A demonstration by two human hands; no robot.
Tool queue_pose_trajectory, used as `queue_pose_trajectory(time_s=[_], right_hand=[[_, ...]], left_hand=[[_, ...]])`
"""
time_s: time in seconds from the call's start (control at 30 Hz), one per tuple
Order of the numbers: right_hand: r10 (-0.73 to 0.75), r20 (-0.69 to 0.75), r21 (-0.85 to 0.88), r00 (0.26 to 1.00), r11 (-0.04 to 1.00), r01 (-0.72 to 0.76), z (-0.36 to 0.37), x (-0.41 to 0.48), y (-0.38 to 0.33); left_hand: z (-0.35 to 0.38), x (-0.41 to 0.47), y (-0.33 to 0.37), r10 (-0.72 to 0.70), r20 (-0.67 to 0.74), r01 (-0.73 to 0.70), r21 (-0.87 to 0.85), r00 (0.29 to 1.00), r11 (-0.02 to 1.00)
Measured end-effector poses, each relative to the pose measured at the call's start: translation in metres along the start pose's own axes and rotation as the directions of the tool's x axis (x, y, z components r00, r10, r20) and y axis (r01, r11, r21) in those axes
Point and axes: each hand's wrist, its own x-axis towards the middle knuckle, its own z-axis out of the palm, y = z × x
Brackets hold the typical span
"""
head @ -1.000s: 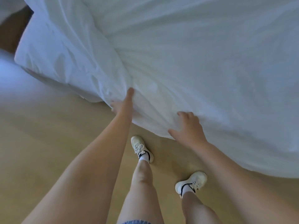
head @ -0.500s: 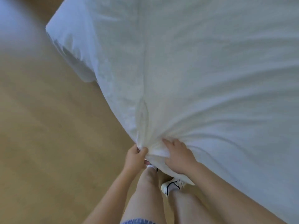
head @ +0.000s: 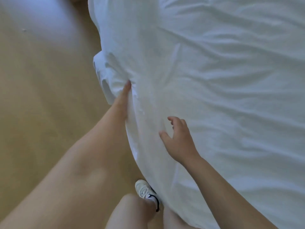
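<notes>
1. Sheet (head: 214, 80): white, wrinkled, spread over the bed. It fills the right and upper part of the view, and its left edge hangs down beside the floor (head: 41, 113).

2. L hand (head: 123, 100): at the sheet's left edge, arm stretched out along it. One digit lies straight on top of the fabric, and the rest are hidden under the fold. The fabric bunches at the fingertip w/ creases running out from it, so the grip reads as a pinch clamped on the sheet's edge.

3. R hand (head: 179, 141): over the sheet, just inside the left edge, nearer the person than the L hand. The fingers (head: 171, 119) are apart, loosely curved and hold nothing. Contact w/ the fabric can't be told.

4. Change vs. 0.5 s ago:
- Then, both hands sat close together, clamped on one gathered bunch of the sheet right over the legs.
- Now the hands are well apart. The L hand has gone farther out along the edge and kept hold, and the R hand has let go.
- The tight creases fanning out from the old bunch are gone, and the sheet lies flatter there.

5. Other: one white shoe (head: 145, 190) is on the floor, touching the sheet's near-left edge. A bare knee (head: 132, 210) is just below it.
</notes>
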Motion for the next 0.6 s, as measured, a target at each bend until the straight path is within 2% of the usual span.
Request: queue_pose_trajectory(time_s=[0.03, 0.1, 0.17, 0.23, 0.3, 0.37, 0.4, 0.47, 0.53, 0.6], right_hand=[[-0.004, -0.002, 0.018, 1.0, 1.0, 0.004, -0.003, 0.014, -0.011], [-0.02, -0.004, 0.063, 1.0, 0.998, 0.02, -0.005, 0.034, -0.036], [-0.089, -0.006, 0.126, 0.996, 0.988, 0.089, -0.002, 0.056, -0.068], [-0.15, 0.035, 0.147, 0.988, 0.979, 0.144, 0.012, 0.08, -0.099], [-0.112, 0.161, 0.011, 0.981, 0.994, 0.112, 0.041, 0.102, -0.123], [0.053, 0.327, -0.346, 0.943, 0.936, 0.068, 0.08, 0.119, -0.131], [0.136, 0.362, -0.492, 0.922, 0.868, 0.065, 0.099, 0.125, -0.129], [0.248, 0.329, -0.614, 0.911, 0.789, 0.007, 0.13, 0.141, -0.123], [0.306, 0.223, -0.616, 0.926, 0.78, -0.109, 0.147, 0.156, -0.125], [0.283, 0.093, -0.537, 0.955, 0.822, -0.191, 0.155, 0.169, -0.135]], left_hand=[[0.0, 0.002, 0.006, -0.032, 0.039, 0.031, 0.014, 0.999, 0.999], [-0.001, -0.005, 0.011, -0.019, -0.008, 0.019, 0.051, 1.0, 0.999], [-0.02, -0.022, 0.011, 0.15, -0.133, -0.147, 0.037, 0.98, 0.988], [-0.062, -0.051, -0.003, 0.292, -0.293, -0.306, -0.002, 0.91, 0.952], [-0.102, -0.082, -0.031, 0.257, -0.436, -0.281, 0.01, 0.862, 0.96], [-0.126, -0.085, -0.054, 0.106, -0.497, -0.089, 0.058, 0.861, 0.994], [-0.134, -0.074, -0.054, 0.034, -0.464, 0.004, 0.082, 0.885, 0.997], [-0.152, -0.027, -0.029, -0.135, -0.293, 0.143, 0.007, 0.946, 0.99], [-0.173, 0.032, 0.019, -0.281, -0.104, 0.248, -0.252, 0.954, 0.935], [-0.186, 0.089, 0.07, -0.292, 0.034, 0.273, -0.471, 0.956, 0.839]])
